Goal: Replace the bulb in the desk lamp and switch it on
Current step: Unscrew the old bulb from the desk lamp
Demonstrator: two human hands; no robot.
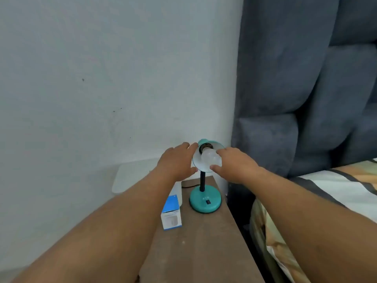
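Note:
A teal desk lamp stands on a brown nightstand, its round base carrying a black rocker switch. The shade is tilted toward me, and a white bulb sits in its dark socket. My right hand has its fingers and thumb closed around the bulb. My left hand grips the shade's left rim. A blue and white bulb box stands on the nightstand left of the base.
A black cord runs from the lamp's stem to the left. A white wall is behind. A padded blue-grey headboard and a bed with striped bedding lie to the right. A white object sits low on the left.

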